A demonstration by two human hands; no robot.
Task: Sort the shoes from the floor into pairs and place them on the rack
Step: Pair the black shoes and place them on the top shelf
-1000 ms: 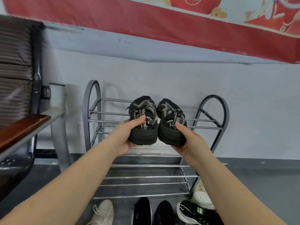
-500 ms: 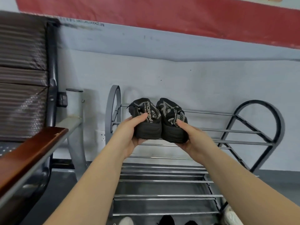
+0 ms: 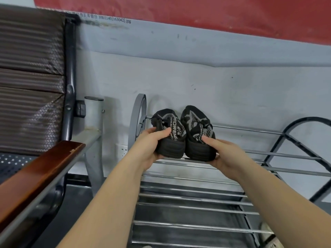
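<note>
Two black sneakers with grey patterned straps stand side by side at the left end of the top tier of a metal shoe rack (image 3: 250, 130). My left hand (image 3: 150, 145) grips the heel of the left black sneaker (image 3: 170, 135). My right hand (image 3: 223, 154) grips the heel of the right black sneaker (image 3: 197, 136). Both heels rest on the rack's front bar, toes pointing at the wall. Lower tiers of the rack (image 3: 193, 210) hold nothing in view.
A bench with a brown wooden armrest (image 3: 41, 174) and a dark woven backrest (image 3: 30, 77) stands close on the left; its grey metal leg (image 3: 94, 140) is beside the rack's left arch. A white shoe (image 3: 270, 237) peeks in at the bottom right. A wall is right behind the rack.
Both hands carried the pair of black sneakers leftwards and down onto the left end of the top tier. The view moved closer and the shoes on the floor dropped out of sight.
</note>
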